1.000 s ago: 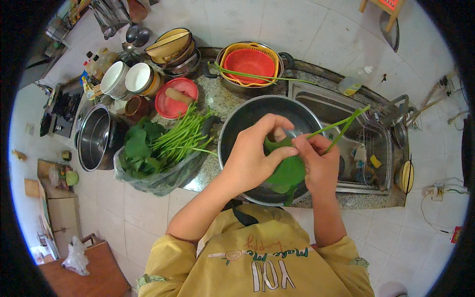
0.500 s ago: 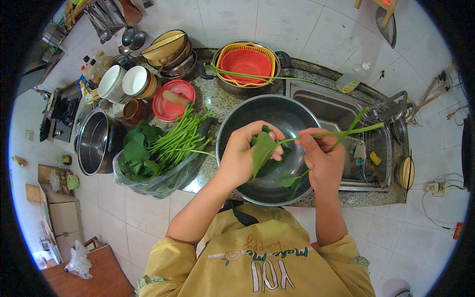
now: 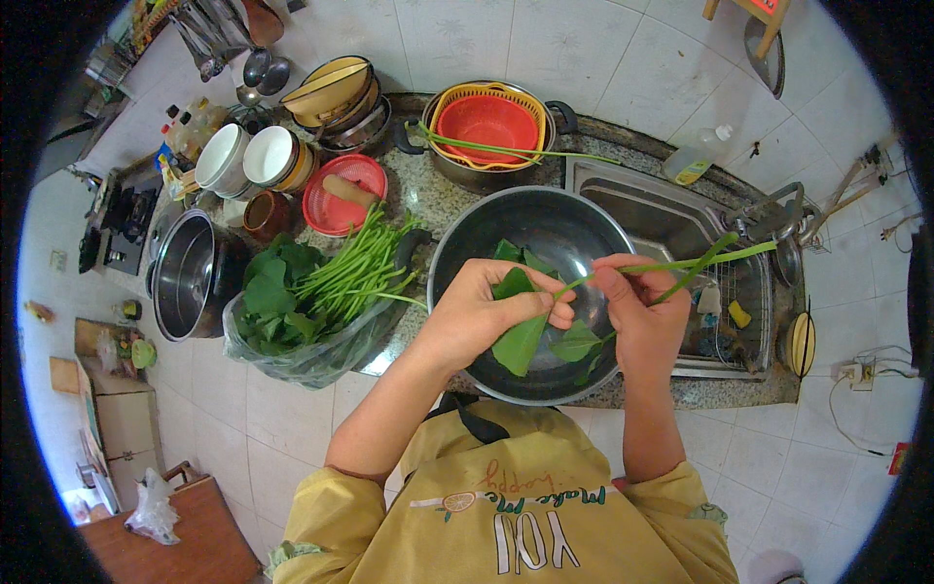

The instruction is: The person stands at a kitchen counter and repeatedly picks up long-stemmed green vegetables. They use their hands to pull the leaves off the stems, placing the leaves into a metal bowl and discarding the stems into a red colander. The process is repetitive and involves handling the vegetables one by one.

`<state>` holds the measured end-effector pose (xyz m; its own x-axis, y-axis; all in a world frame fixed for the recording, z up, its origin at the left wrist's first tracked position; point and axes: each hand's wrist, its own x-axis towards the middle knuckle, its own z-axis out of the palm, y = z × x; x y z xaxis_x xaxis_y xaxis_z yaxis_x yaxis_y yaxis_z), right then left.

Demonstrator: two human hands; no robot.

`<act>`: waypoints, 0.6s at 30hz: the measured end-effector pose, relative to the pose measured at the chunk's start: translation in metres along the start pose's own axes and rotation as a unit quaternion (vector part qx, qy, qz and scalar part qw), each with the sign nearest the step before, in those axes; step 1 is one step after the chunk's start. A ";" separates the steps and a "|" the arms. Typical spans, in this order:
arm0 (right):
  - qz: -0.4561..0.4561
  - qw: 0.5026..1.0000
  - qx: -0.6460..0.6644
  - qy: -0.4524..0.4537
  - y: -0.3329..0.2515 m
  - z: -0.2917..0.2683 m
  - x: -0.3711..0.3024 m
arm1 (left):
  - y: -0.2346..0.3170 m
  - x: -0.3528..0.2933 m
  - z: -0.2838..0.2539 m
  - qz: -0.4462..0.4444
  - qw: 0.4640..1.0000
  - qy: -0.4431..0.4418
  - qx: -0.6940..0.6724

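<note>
Over a large metal bowl (image 3: 443,238), both hands are closed on one leafy green stem (image 3: 715,259). My left hand (image 3: 479,310) pinches it at the leaf end, where a broad green leaf (image 3: 519,346) hangs below the fingers. In my right hand (image 3: 637,297) the stalk is gripped farther along, its forked bare end sticking out to the right over the sink. A smaller leaf (image 3: 576,341) dangles between the hands. More green leaf (image 3: 508,250) shows behind my left fingers. At the left lies a clear plastic bag (image 3: 321,365) with a bundle of leafy stems (image 3: 341,268).
Right of the bowl is a metal sink (image 3: 647,204) with a faucet (image 3: 778,216). Behind stands a pot with a red basket (image 3: 486,122), a long stem lying across it. A red colander (image 3: 326,219), stacked white bowls (image 3: 222,156) and a deep pot (image 3: 185,277) crowd the left.
My right hand has shifted slightly right with the stalk, and the broad leaf in my left hand has swung lower. More leaf shows behind my left fingers.
</note>
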<state>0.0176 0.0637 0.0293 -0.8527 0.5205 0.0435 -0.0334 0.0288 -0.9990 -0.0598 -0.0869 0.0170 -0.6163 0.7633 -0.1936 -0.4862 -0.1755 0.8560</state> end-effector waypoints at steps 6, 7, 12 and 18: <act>-0.005 1.000 0.021 0.015 0.001 0.001 0.000 | 0.000 0.001 -0.002 -0.045 0.998 0.018 -0.044; -0.001 1.000 0.015 0.016 0.001 0.001 0.000 | -0.001 0.001 -0.002 -0.050 0.997 0.019 -0.057; 0.020 1.000 -0.009 0.016 0.000 -0.002 0.001 | -0.005 0.003 -0.003 -0.053 0.996 0.017 -0.076; 0.002 1.000 0.021 0.015 0.002 0.001 0.000 | -0.006 0.004 -0.001 -0.042 0.998 0.016 -0.052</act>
<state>0.0175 0.0632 0.0276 -0.8370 0.5458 0.0387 -0.0525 -0.0097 -0.9986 -0.0601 -0.0835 0.0108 -0.5900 0.7578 -0.2787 -0.5974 -0.1774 0.7820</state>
